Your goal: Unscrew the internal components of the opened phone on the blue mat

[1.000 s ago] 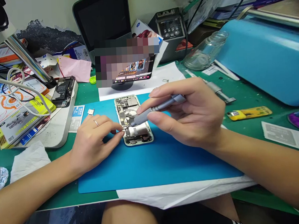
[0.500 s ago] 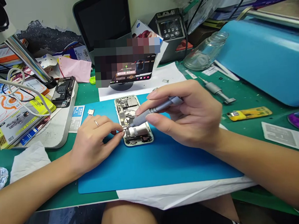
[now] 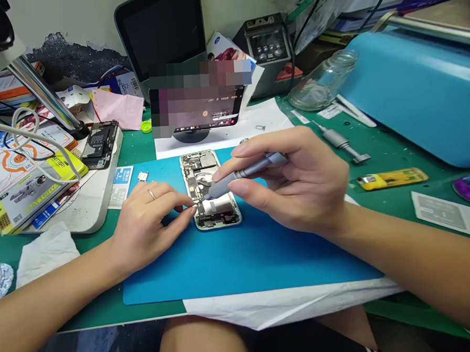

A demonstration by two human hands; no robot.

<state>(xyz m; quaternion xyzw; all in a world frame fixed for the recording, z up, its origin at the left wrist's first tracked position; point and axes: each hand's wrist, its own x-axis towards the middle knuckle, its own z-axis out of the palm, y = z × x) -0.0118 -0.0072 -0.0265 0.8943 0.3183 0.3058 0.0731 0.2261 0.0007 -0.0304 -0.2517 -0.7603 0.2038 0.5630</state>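
An opened phone (image 3: 216, 204) lies on a blue mat (image 3: 247, 264), its inner boards and metal plates exposed. In my right hand (image 3: 298, 180) is a grey screwdriver (image 3: 235, 180), held slanted, with its tip down at the left middle of the phone. My left hand (image 3: 154, 225), with a ring on one finger, has thumb and index finger pinched together at the phone's left edge, close to the screwdriver tip. Whatever sits between those fingertips is too small to make out. A small metal part (image 3: 142, 176) rests on the mat beyond my left hand.
A second opened phone (image 3: 99, 145) and a battery box (image 3: 39, 191) sit at the left. Behind the mat stands a lit screen (image 3: 207, 106). To the right are a glass jar (image 3: 324, 82), another screwdriver (image 3: 341, 141) and a yellow packet (image 3: 393, 179).
Both hands, the screwdriver and the phone stay practically in place. Only the picture on the lit screen behind has changed.
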